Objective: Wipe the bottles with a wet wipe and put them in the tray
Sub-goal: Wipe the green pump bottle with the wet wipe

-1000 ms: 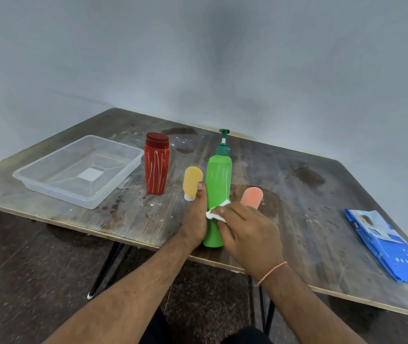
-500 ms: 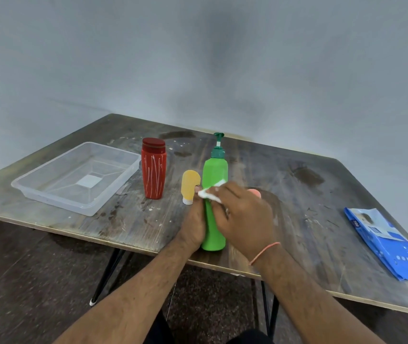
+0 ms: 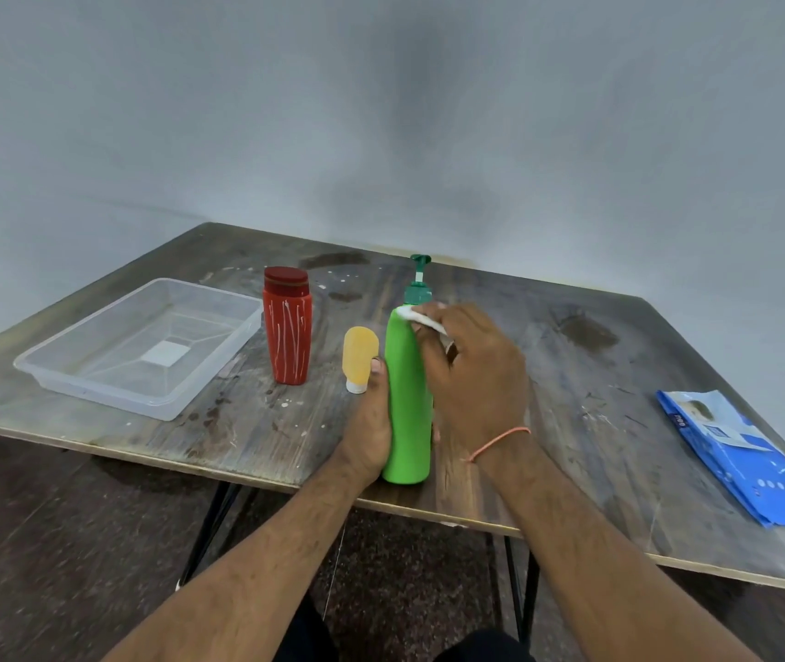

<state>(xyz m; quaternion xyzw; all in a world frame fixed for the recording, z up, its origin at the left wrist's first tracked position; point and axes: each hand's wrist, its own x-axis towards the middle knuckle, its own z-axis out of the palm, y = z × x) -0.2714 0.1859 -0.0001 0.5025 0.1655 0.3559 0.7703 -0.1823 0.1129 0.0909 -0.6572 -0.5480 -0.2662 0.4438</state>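
Note:
A tall green pump bottle (image 3: 409, 403) stands upright near the table's front edge. My left hand (image 3: 369, 425) grips its lower body from the left. My right hand (image 3: 474, 375) pinches a white wet wipe (image 3: 421, 317) against the bottle's shoulder, just under the dark green pump. A red bottle (image 3: 287, 327) with white streaks and a small yellow tube (image 3: 358, 358) stand upright to the left. The clear plastic tray (image 3: 94, 389) lies at the far left with nothing in it. My right hand hides the orange tube.
A blue wet-wipe pack (image 3: 739, 458) lies at the table's right edge. The worn wooden table (image 3: 620, 375) stands against a grey wall, with dark floor and black table legs below its front edge.
My right hand has slid the wipe up the green bottle, from its middle to its shoulder. The left hand keeps the same grip and the orange tube is now hidden.

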